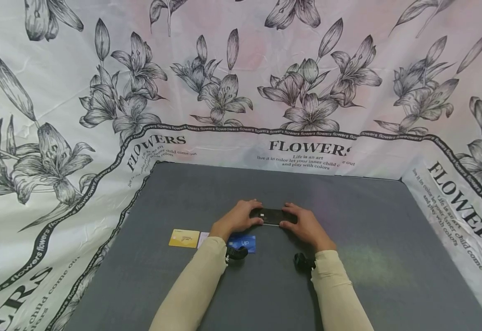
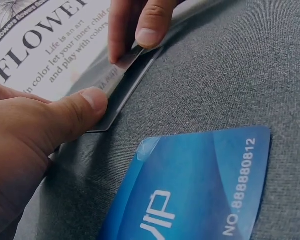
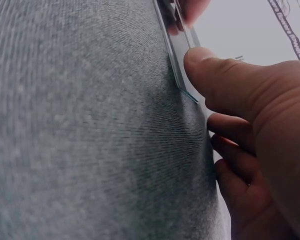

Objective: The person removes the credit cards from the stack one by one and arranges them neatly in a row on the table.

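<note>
The left hand [image 1: 237,218] and right hand [image 1: 307,225] pinched opposite ends of a dark glossy slab [image 1: 272,215], held over a clear-edged plate [image 2: 122,92] on the grey counter [image 1: 274,294]. A blue VIP card [image 1: 243,243] lay near the left hand, a yellow card [image 1: 184,238] farther left.

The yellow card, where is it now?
In the head view, the yellow card lies on the table, left of the left hand, beside a pale card.
</note>
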